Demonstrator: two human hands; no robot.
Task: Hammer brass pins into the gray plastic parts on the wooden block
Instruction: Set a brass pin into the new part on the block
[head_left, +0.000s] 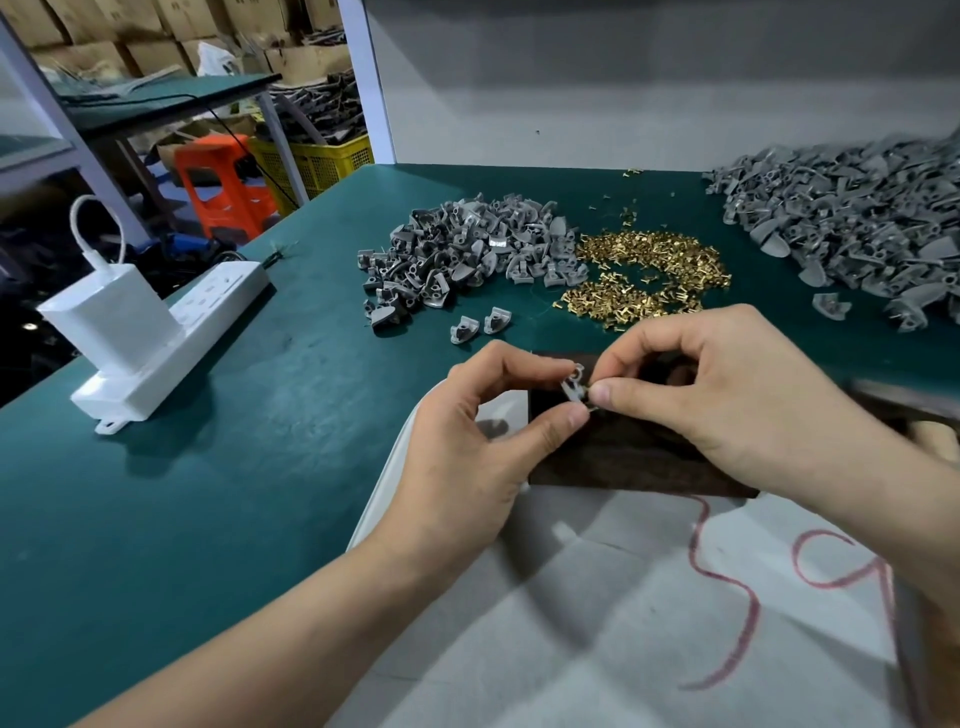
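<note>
At the centre of the frame, your hands met just above the dark wooden block. Your left hand pinched one gray plastic part between thumb and forefinger. Your right hand pinched a small brass pin against that part. Beyond them on the green table lay a pile of gray parts, a pile of loose brass pins just beside it, and a larger gray heap at upper right. A white power strip sat at left.

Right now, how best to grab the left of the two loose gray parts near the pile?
Probably from above, pinching the loose gray part across its outer sides: it lies apart from the pile, hollow side up, clear of its neighbour.
</note>
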